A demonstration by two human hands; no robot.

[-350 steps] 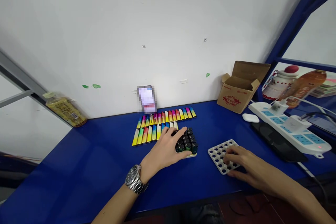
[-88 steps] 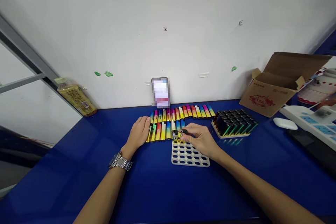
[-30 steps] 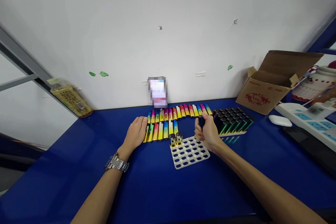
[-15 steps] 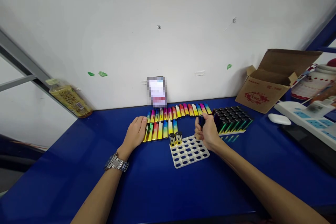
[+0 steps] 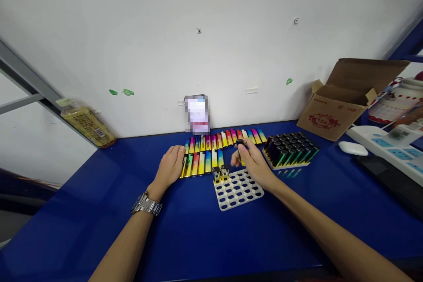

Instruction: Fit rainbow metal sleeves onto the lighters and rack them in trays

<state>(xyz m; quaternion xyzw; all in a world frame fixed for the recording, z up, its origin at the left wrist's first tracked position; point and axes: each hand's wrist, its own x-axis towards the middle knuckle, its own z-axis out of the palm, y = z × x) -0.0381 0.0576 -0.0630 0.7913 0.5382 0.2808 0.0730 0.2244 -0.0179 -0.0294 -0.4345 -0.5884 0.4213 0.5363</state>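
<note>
My right hand (image 5: 253, 163) is closed around a lighter (image 5: 240, 144) with a dark top and a yellow lower part, held above the back edge of a white perforated tray (image 5: 239, 191). Two lighters (image 5: 220, 174) stand upright in that tray's back left holes. My left hand (image 5: 170, 165) lies flat with its fingers stretched, touching the left end of the front row of colourful lighters (image 5: 201, 164). Behind it runs a longer back row of lighters (image 5: 228, 139). To the right of my right hand, a second tray (image 5: 292, 166) holds many upright dark-topped lighters (image 5: 291, 150).
A phone (image 5: 197, 114) leans on the wall behind the rows. An open cardboard box (image 5: 330, 114), a white earbud case (image 5: 353, 148) and a power strip (image 5: 393, 150) are at the right. A bottle (image 5: 87, 123) tilts against the frame at left.
My right hand has moved left with the lighter, away from the full tray and over the back of the perforated one. My left hand has stayed put.
</note>
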